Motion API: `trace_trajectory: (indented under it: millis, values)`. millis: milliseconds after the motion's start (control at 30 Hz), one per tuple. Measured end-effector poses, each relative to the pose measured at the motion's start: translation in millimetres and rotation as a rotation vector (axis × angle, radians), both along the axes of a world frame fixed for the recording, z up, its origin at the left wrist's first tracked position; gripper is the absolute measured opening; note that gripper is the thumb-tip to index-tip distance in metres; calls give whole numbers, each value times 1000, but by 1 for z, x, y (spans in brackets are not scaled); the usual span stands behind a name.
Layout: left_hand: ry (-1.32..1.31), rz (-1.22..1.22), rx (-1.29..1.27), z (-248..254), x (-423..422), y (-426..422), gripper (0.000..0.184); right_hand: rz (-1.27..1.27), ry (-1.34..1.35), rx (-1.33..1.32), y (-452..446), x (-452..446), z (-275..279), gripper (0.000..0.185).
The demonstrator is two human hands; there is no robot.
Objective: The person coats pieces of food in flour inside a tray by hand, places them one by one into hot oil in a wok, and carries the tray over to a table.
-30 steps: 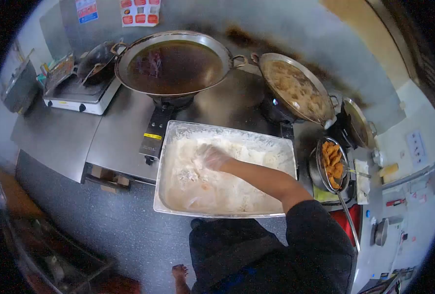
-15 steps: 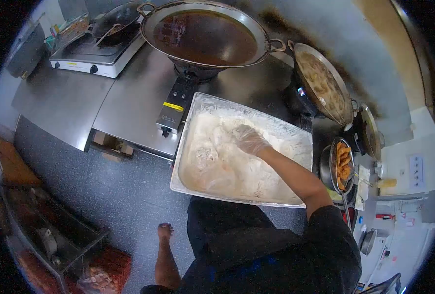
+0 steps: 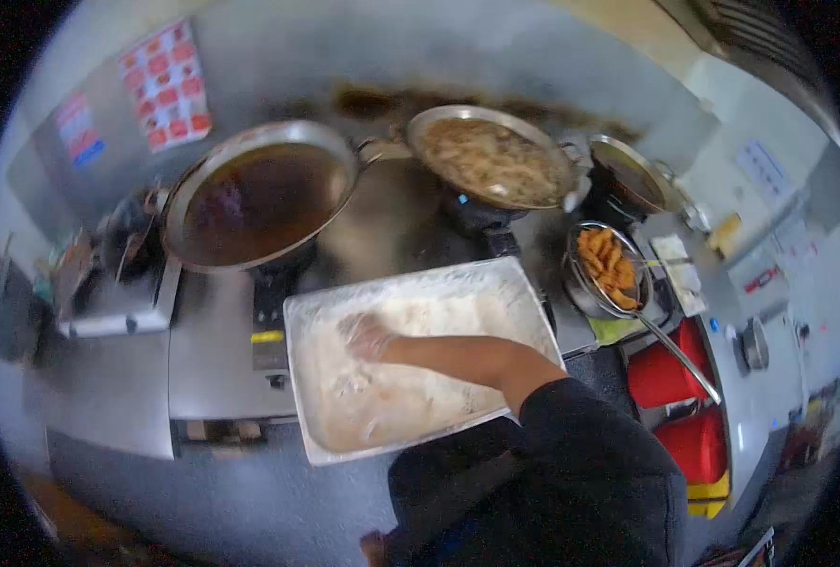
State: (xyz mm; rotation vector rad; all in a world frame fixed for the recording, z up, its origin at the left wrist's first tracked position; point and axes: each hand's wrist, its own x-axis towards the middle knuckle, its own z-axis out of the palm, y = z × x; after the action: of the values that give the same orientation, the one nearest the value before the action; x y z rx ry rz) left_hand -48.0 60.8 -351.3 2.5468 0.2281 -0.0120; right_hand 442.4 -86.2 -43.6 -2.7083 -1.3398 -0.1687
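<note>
My right hand (image 3: 368, 337), in a clear plastic glove, is down in a metal tray (image 3: 420, 276) of white flour. It sits left of the tray's middle, touching the flour; its fingers are blurred and partly sunk, so any grip is hidden. Floured lumps (image 3: 352, 386) lie just below the hand, their kind unclear. Only a small blurred part of my left hand (image 3: 372, 548) shows at the bottom edge, below the tray and away from it.
Behind the tray stand a wide wok of dark oil (image 3: 259, 203), a wok of bubbling oil (image 3: 495, 161) and a third pan (image 3: 628, 175). A long-handled strainer (image 3: 680, 357) at right holds fried pieces (image 3: 609, 267). Red containers (image 3: 670, 369) stand below; a white stove (image 3: 122, 317) is left.
The view has swung up and to the right, showing more wall and the red containers. My right hand has shifted left within the tray. Less of my left hand shows.
</note>
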Motion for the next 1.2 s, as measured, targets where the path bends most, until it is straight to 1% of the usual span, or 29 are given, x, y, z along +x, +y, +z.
trace_trajectory:
  millis: [67,100,167,200,233,267,300,367,400,433,467,500,567,600,633,667,700,733,767,833,900,967,1000,1067,1200]
  values:
    - [265,182,-340,13,33,-4,17,-9,-17,217,4,2,-14,17]
    - [345,267,-472,19,51,-6,17,-30,-36,233,6,0,-17,17]
    - [455,377,-640,32,76,-14,18,77,100,51,4,-1,-19,18]
    - [485,398,-679,38,86,-17,18,63,91,66,-1,-6,0,18]
    - [496,392,-694,44,92,-21,19,55,141,57,-8,-20,32,18]
    - [511,393,-711,50,96,-28,19,49,193,47,-15,-29,52,17]
    - [516,384,-713,53,98,-34,20,41,193,57,-19,-28,52,17]
    - [497,340,-711,61,100,-50,21,195,61,16,-29,-26,52,16]
    - [482,314,-703,67,100,-60,22,186,62,24,-38,-26,68,16]
    - [458,279,-688,72,96,-71,23,204,138,-4,-48,-27,101,16]
    - [431,240,-673,76,94,-84,24,226,214,-31,-58,-30,124,15]
    - [395,188,-663,77,88,-96,25,224,213,-21,-66,-31,129,15]
    - [299,72,-635,75,80,-123,27,334,153,-74,-81,-31,135,14]
    - [310,99,-677,126,102,-160,30,339,153,-66,-88,-33,137,14]
    - [319,127,-719,206,134,-204,34,339,165,5,-96,-34,141,13]
    - [357,113,-729,181,144,-226,34,341,179,75,-109,-37,146,12]
    - [395,99,-739,168,156,-251,34,353,182,82,-125,-42,157,12]
    - [425,4,-733,156,164,-277,33,333,197,164,-141,-45,169,12]
    - [451,-91,-727,160,181,-308,31,313,209,244,-157,-44,176,11]
    - [266,-578,-439,198,214,-370,31,335,256,290,-178,-42,171,11]
    - [473,-450,-878,189,236,-435,33,355,301,332,-192,-39,156,11]
    - [282,-366,-936,260,259,-489,34,379,306,257,-195,-35,137,15]
    - [282,-352,-924,242,264,-502,34,392,308,270,-198,-37,134,15]
    - [249,-334,-808,194,279,-522,35,309,459,216,-208,-44,131,18]
    - [140,-223,-710,190,307,-543,33,361,442,307,-236,-53,142,20]
